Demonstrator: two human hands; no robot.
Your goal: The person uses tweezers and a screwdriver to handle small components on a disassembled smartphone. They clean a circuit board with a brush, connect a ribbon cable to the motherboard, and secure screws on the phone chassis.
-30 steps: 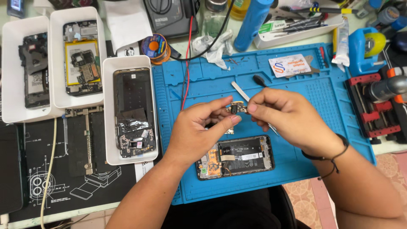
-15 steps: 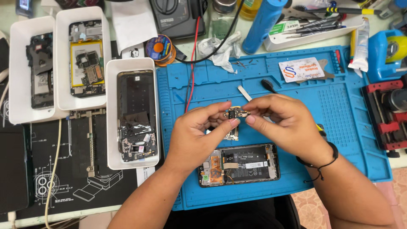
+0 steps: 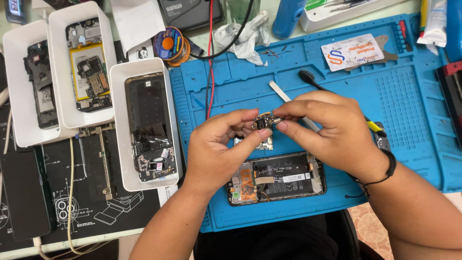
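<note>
Both hands meet above the middle of the blue mat (image 3: pixel 409 144). The left hand (image 3: pixel 216 149) and right hand (image 3: pixel 332 127) each pinch a small circuit board (image 3: pixel 263 120) between thumb and fingertips, grip closed on it from either side. Just below, at 6 o'clock, lies an opened phone (image 3: pixel 276 179) near the mat's front edge. A white tray (image 3: pixel 118 125) borders the mat at 9 o'clock. Bare mat stays open at 3 o'clock.
</note>
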